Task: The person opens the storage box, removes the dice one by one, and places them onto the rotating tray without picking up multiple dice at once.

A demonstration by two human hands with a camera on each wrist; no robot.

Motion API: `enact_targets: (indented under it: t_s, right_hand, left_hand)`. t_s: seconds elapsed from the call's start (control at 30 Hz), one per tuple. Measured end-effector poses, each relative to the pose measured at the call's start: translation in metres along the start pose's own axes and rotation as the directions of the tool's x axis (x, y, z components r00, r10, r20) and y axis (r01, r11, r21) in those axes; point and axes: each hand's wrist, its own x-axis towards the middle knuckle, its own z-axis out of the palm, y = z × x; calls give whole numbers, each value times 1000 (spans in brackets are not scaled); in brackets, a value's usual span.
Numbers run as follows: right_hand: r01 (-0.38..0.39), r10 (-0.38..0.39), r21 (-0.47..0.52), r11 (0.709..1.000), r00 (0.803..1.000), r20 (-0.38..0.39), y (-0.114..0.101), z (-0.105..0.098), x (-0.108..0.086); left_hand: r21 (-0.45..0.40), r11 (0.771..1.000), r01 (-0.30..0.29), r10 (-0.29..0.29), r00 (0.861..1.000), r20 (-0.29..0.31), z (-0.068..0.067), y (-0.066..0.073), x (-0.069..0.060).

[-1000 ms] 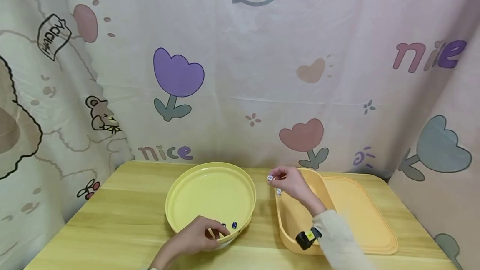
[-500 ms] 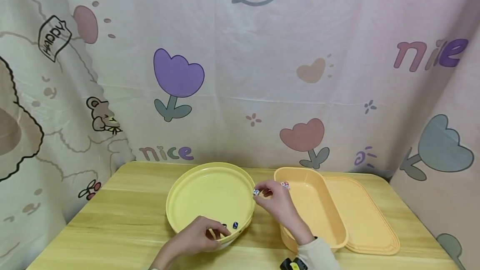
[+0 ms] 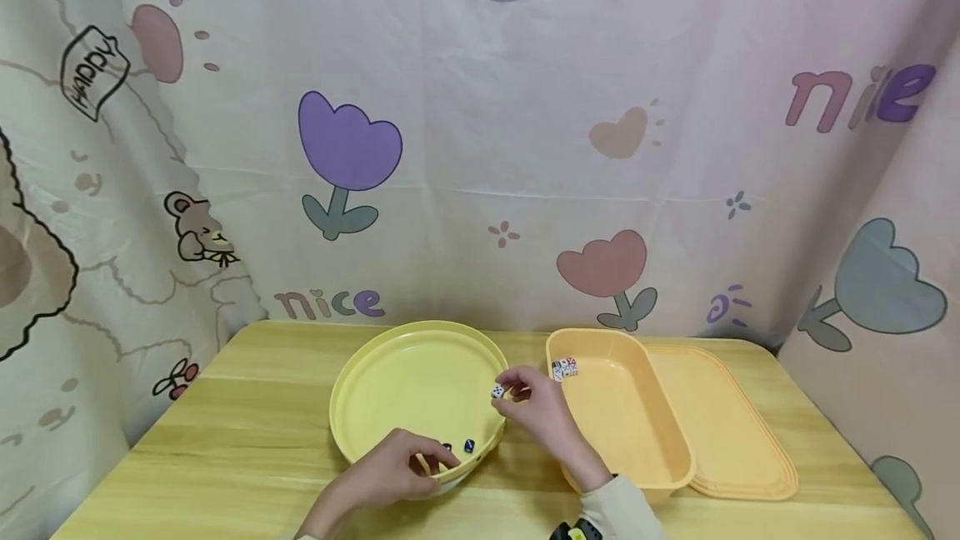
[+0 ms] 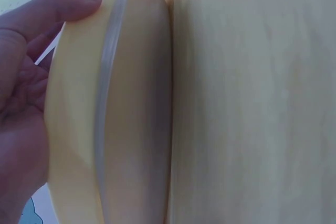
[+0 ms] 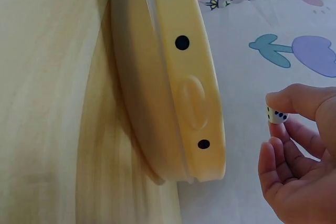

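Note:
A white die (image 3: 497, 391) is pinched between thumb and fingertips of my right hand (image 3: 538, 411), over the right rim of the round yellow container (image 3: 420, 382). The right wrist view shows the same white die (image 5: 276, 115) with dark dots, held beside the container's wall (image 5: 197, 93). My left hand (image 3: 393, 469) grips the container's near rim, its thumb outside the wall (image 4: 79, 103) in the left wrist view. Two dark dice lie inside near those fingers, one (image 3: 468, 446) in plain sight, the other partly hidden.
Right of the round container stands an orange rectangular box (image 3: 622, 407) with several white dice (image 3: 566, 368) in its far left corner. A flat orange lid (image 3: 731, 432) lies on the table beside it. A patterned curtain (image 3: 465, 148) hangs behind the table.
My right hand has moved left with the white die, from above the orange box to the round container's right rim. The left hand stays on the near rim.

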Motion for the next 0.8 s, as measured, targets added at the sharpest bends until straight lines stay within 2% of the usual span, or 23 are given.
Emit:
enact_targets:
  t_s: [0.2,0.8]
  right_hand:
    - [-4,5,-20,1000,1000,29,-1,1,-1]
    - [5,-4,-36,999,1000,29,1,1,0]
  left_hand:
    - [-8,1000,17,-17,1000,0,-1,1,1]
    - [-11,999,33,-33,999,-1,0,1,1]
